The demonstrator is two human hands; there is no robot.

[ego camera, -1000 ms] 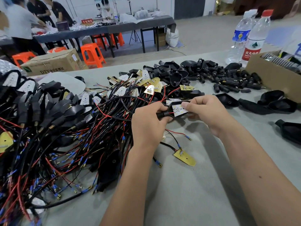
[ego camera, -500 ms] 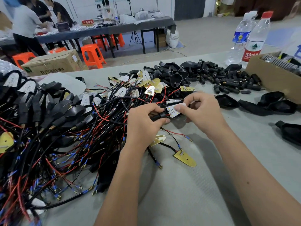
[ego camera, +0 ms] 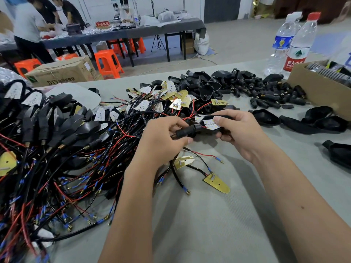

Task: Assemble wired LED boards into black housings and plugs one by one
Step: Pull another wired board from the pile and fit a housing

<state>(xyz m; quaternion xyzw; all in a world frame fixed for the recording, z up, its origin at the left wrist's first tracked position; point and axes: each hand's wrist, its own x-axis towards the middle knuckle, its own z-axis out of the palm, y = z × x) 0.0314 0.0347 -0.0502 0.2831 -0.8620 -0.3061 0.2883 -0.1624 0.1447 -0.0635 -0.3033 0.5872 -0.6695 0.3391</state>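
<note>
My right hand (ego camera: pixel 238 132) grips a black housing (ego camera: pixel 220 130) with a white LED board (ego camera: pixel 210 124) seated in it, thumb on the board's edge. My left hand (ego camera: pixel 161 137) pinches the black plug (ego camera: pixel 185 132) at the housing's neck, where red and black wires enter. Loose wired boards (ego camera: pixel 176 99) with yellow backs lie behind my hands; two more, board (ego camera: pixel 216 182) and board (ego camera: pixel 183 161), lie below them. Empty housings and plugs (ego camera: pixel 252 88) are heaped at the back.
Finished assemblies and tangled wires (ego camera: pixel 57 141) fill the left half of the grey table (ego camera: pixel 209 224). Loose housings (ego camera: pixel 311 122) lie at the right by a cardboard box (ego camera: pixel 311 88). Two water bottles (ego camera: pixel 292 44) stand behind. People work at a far table.
Both hands have shifted slightly right and the plug now shows more fully between them at the housing's neck. The board sits lower in the housing.
</note>
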